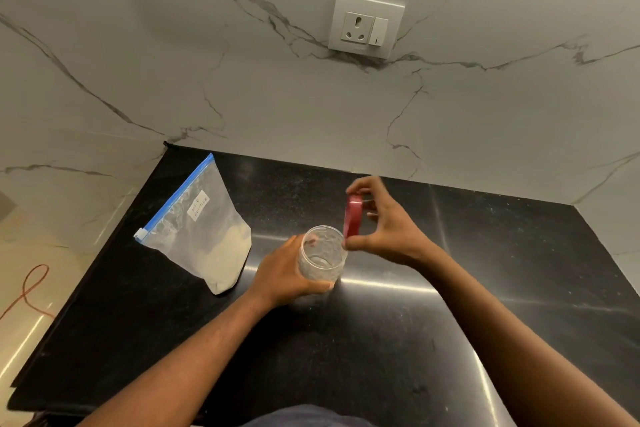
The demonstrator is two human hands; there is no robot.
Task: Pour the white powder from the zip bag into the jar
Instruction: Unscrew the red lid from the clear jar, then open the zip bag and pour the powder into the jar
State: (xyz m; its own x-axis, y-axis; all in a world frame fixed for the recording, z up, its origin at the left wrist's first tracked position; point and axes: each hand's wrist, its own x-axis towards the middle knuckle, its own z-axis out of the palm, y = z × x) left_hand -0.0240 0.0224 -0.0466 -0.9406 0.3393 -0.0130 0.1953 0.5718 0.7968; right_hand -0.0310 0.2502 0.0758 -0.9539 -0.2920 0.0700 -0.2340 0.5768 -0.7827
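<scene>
A clear plastic jar (323, 253) stands open-mouthed near the middle of the black counter (485, 288). My left hand (284, 274) is wrapped around its left side. My right hand (384, 222) holds the red lid (353, 215) on edge, just above and to the right of the jar's rim, pinched between thumb and fingers. A zip bag (204, 229) with a blue zip strip and a white label lies to the left of the jar, white powder settled in its lower end. The bag's zip looks closed.
A marble wall (311, 107) rises behind the counter, with a white socket and switch plate (367, 26) above. The counter's left edge drops to a light floor where an orange cable (31, 288) lies.
</scene>
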